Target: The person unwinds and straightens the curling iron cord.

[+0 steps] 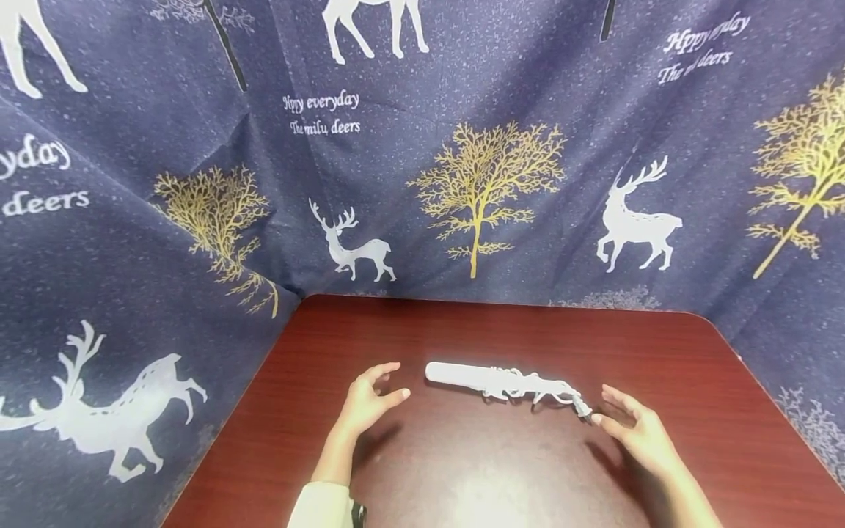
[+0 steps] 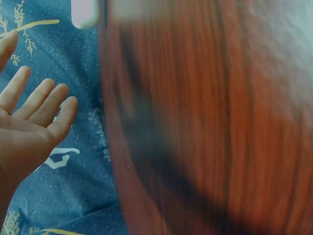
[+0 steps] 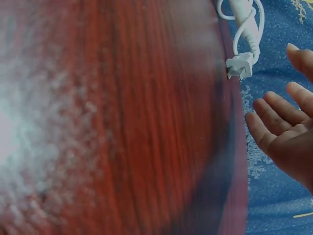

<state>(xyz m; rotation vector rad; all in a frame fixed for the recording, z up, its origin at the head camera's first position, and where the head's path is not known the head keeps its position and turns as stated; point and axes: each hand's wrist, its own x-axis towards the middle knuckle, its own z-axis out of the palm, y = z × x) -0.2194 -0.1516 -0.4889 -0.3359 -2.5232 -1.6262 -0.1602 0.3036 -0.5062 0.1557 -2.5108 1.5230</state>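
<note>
A long white appliance (image 1: 460, 375) with a rounded end, perhaps a hair styling iron, lies on the table. Its white cord (image 1: 513, 382) is wound round the half toward the right, and the plug (image 1: 582, 406) sits at the right end. My left hand (image 1: 367, 401) hovers left of the rounded end, fingers loosely spread, holding nothing. To the right of the plug is my right hand (image 1: 639, 436), also holding nothing, its thumb close to the plug. In the right wrist view the plug (image 3: 240, 65) and the relaxed right hand (image 3: 288, 122) appear apart.
The reddish-brown wooden table (image 1: 370, 330) has a glare patch near its front. A dark blue curtain (image 1: 409, 169) printed with deer and trees hangs behind and along both sides of the table.
</note>
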